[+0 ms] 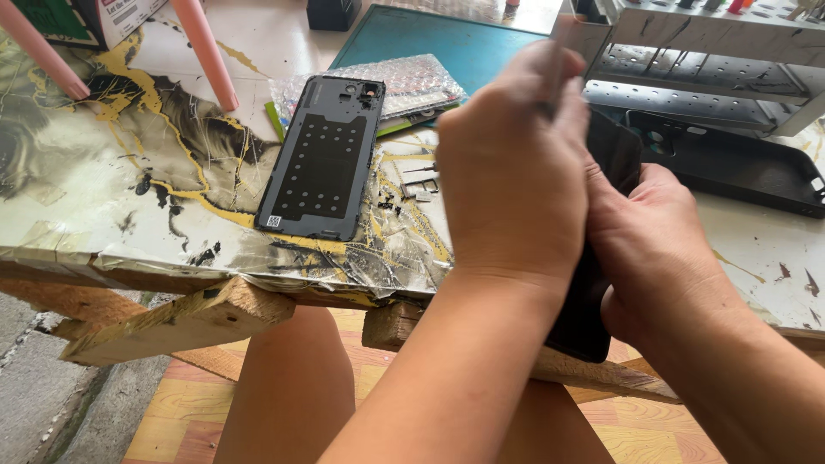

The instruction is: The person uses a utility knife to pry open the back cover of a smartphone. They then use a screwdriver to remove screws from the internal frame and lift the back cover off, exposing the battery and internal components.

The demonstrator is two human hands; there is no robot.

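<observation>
Two hands meet over the near edge of the desk (129, 198), and they hide most of what they hold. The left hand (516, 163) sits in front, its back toward the camera. Its fingers curl away out of sight, so you cannot tell how tightly they close. Something thin and pale pokes up by its thumb, but it is too blurry to name. The right hand (653, 249) is just behind and to the right, touching the left hand. It wraps around a dark phone (593, 292). Only slivers of the phone show: a black corner above the right hand and a dark rounded end below both wrists. The rest is covered.

To the left of the phone, flat on the desk, lies a grey back cover (322, 159) with its inside face up and rows of small dots on it. Just past that cover is a bubble-wrap bag (412, 82), partly tucked under it. Between the cover and the left hand sit some tiny metal bits (418, 185), too small to make out.

Right of the phone lies a black case (739, 163), cut off at the picture's edge. Above it stands a white rack (687, 60), cut off at the top. A teal mat (447, 39) lies behind the bag.
</observation>
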